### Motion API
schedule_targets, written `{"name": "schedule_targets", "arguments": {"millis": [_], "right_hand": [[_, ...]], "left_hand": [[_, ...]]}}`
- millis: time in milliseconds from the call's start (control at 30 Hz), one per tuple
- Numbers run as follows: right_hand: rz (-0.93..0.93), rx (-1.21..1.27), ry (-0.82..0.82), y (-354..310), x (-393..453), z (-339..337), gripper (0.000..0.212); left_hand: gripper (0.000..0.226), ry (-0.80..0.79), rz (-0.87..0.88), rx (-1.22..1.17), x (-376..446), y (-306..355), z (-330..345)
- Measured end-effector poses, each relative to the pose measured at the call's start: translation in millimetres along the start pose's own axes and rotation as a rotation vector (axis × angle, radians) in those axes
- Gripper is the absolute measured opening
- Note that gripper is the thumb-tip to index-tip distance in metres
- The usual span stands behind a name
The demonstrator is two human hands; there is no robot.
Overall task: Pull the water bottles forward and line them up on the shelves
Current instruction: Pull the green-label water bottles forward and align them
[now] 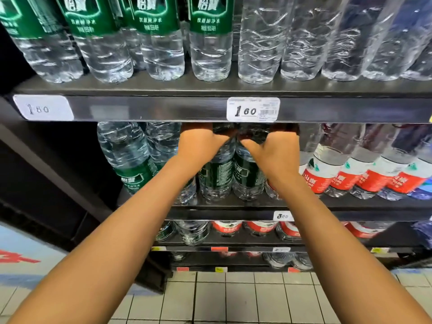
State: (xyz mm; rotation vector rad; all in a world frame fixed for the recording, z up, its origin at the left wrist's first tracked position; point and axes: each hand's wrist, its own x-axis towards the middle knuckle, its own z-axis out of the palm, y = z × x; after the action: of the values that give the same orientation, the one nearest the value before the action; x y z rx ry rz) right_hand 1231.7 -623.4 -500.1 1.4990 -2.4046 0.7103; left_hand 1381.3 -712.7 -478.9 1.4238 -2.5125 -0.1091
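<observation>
Reaching under the upper shelf edge point(163, 108), we curl the left hand point(201, 146) and the right hand point(275, 153) each over the shoulder of a green-label bottle point(216, 174) and its neighbour point(247, 176), high up because the tops give the best purchase for drawing them forward. Both bottles stand side by side on the middle shelf point(350, 204) (fingertips hidden behind the necks), near its front lip beside the red-label bottles point(327, 174).
</observation>
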Motion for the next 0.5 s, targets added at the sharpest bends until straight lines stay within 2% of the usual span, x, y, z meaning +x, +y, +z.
{"name": "schedule_targets", "arguments": {"millis": [100,200,267,400,500], "right_hand": [[-0.006,-0.034,-0.01,5,4,1,0.075],[-0.004,-0.021,-0.055,13,8,-2,0.071],[-0.005,0.027,-0.097,16,11,-7,0.066],[0.027,0.086,-0.198,15,15,-19,0.06],[0.07,0.181,-0.253,14,16,-23,0.047]], "left_hand": [[0.043,-0.122,-0.035,-0.231,5,-10,-5],[0.04,-0.171,-0.03,-0.19,5,-19,-12],[0.037,-0.121,0.021,-0.118,5,-23,-11],[0.07,0.073,0.07,0.013,-4,-18,-2],[0.073,0.112,0.058,0.036,-5,-12,-4]]}}
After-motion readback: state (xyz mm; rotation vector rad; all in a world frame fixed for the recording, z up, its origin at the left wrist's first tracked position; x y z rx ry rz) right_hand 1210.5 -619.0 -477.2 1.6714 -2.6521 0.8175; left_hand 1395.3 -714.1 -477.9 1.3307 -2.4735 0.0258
